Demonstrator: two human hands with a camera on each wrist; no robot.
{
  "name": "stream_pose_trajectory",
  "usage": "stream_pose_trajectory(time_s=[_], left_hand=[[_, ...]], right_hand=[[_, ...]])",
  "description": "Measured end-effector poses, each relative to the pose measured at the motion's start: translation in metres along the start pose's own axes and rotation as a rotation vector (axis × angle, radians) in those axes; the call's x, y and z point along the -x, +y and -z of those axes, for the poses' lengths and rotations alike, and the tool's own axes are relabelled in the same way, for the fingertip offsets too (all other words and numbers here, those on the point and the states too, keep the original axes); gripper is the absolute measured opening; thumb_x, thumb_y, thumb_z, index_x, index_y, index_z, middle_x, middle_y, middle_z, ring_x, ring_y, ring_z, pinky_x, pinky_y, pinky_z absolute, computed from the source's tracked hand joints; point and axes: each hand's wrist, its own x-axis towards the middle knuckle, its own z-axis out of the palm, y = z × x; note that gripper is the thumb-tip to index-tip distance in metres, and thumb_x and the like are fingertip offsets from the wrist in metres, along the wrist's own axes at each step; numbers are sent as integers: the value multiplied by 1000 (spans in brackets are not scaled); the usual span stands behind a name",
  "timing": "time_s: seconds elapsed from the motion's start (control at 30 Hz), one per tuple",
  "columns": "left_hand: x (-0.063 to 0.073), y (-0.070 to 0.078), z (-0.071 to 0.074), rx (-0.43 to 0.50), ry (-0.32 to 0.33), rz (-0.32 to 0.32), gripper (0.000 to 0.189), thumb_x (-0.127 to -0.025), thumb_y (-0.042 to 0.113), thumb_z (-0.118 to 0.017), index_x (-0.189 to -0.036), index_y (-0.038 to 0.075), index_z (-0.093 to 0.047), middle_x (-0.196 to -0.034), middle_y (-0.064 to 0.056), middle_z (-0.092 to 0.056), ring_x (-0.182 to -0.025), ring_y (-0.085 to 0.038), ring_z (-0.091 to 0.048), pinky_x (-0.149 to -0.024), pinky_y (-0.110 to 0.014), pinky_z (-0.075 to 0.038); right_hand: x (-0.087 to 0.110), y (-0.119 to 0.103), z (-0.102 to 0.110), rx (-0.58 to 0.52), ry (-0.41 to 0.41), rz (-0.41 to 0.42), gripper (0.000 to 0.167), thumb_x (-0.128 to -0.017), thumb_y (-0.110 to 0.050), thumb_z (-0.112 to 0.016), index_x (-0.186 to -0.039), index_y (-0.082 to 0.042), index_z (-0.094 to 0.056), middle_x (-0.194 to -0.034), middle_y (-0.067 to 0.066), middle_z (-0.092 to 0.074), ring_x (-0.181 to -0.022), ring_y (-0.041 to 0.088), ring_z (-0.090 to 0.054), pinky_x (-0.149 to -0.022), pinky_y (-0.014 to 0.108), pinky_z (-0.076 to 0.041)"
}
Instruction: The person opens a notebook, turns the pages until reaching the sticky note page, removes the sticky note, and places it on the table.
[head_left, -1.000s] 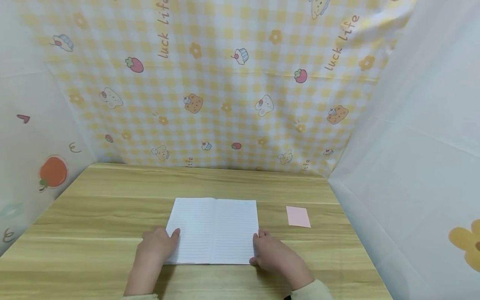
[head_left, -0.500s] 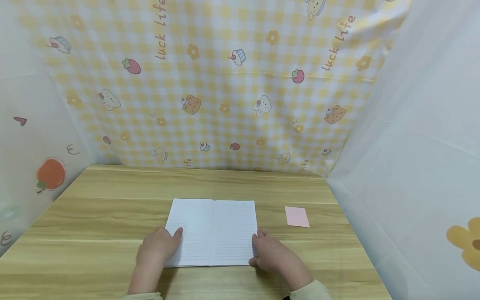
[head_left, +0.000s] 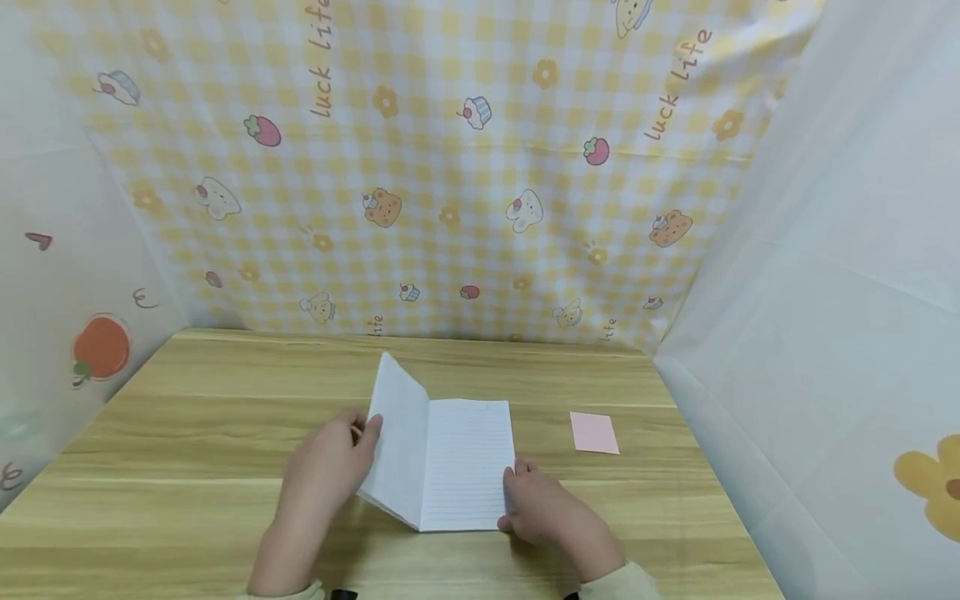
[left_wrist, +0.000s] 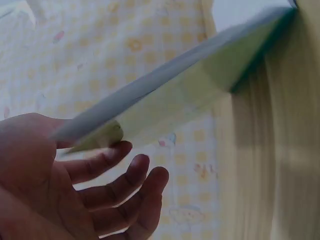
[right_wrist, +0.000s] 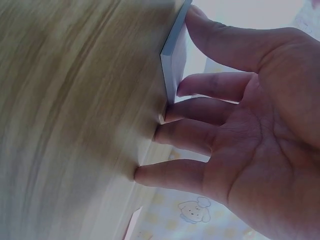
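Observation:
An open notebook [head_left: 468, 462] with ruled white pages is on the wooden table. Its left half is raised at a slant, while the right half lies flat. My left hand [head_left: 326, 462] pinches the raised half by its outer edge, thumb on the page side. From below, the left wrist view shows the pale yellow-green cover [left_wrist: 185, 95] with a darker green spine; fingers of the left hand [left_wrist: 95, 180] are beneath it. My right hand [head_left: 540, 504] touches the notebook's lower right edge. In the right wrist view, its fairly straight fingers [right_wrist: 182, 135] meet the edge and tabletop.
A square pink paper note [head_left: 595, 432] lies on the table [head_left: 187, 433] to the right of the notebook. Behind the table hangs a yellow checked cloth [head_left: 450, 167]. White sheets [head_left: 847, 333] close off both sides.
My left hand has lifted the notebook's left half off the table and tilted it up toward the right. The right hand and the pink note have stayed put.

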Motion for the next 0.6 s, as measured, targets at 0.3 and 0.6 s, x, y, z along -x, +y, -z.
stream_pose_trajectory(time_s=[0.3, 0.6], left_hand=[[2, 35, -25, 124, -63, -128, 46, -114, 36, -47, -134, 2, -70, -100, -11, -78, -79, -20, -69, -67, -39, -59], [5, 30, -59, 34, -105, -208, 34, -110, 33, -57, -118, 5, -74, -108, -15, -78, -97, -33, -74, -82, -52, -62]], right_hand=[[0, 2, -2, -74, -3, 2, 70, -91, -30, -84, -142, 8, -56, -159, 40, -44, -147, 53, -49, -118, 66, -45], [-3, 0, -5, -85, 26, 62, 66, -88, -25, -86, -141, 4, -59, -157, 34, -50, -144, 49, -53, -116, 63, -48]])
